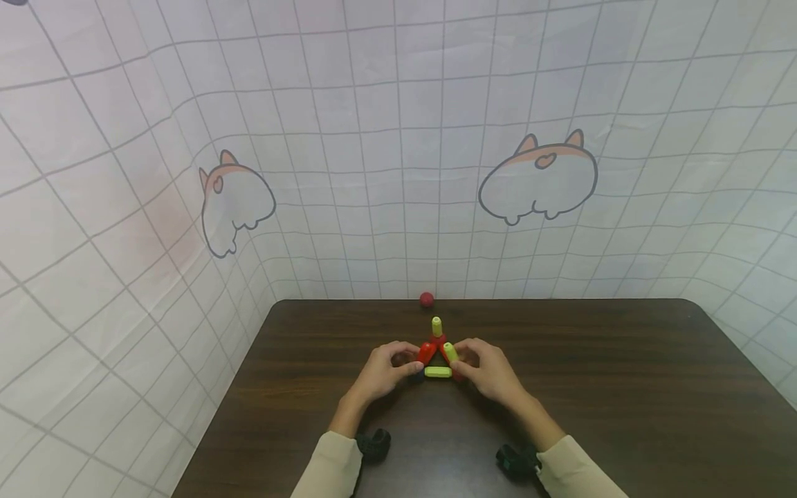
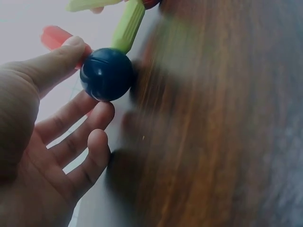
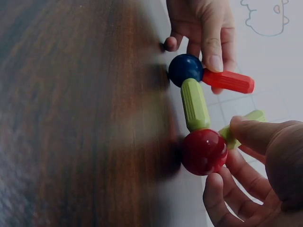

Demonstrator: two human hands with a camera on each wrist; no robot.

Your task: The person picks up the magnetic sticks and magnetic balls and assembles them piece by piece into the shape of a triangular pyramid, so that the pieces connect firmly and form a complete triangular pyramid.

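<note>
A small build of rods and balls stands on the table. A yellow-green rod point(image 1: 438, 372) along its near side joins a blue ball point(image 2: 107, 74) on the left to a red ball point(image 3: 204, 152) on the right. My left hand point(image 1: 385, 372) pinches a red rod point(image 3: 229, 81) where it meets the blue ball, its other fingers around that ball. My right hand point(image 1: 488, 372) pinches a second yellow-green rod point(image 1: 451, 352) slanting up from the red ball, fingertips beside the ball. Behind, another yellow-green rod point(image 1: 437, 326) rises from a farther red ball point(image 1: 438, 340). Fingers partly hide the joints.
One loose red ball point(image 1: 426, 299) lies at the far edge of the dark wooden table point(image 1: 610, 373). A white gridded cloth point(image 1: 373, 138) hangs behind and to the sides. Black wrist devices point(image 1: 373, 446) sit at both wrists.
</note>
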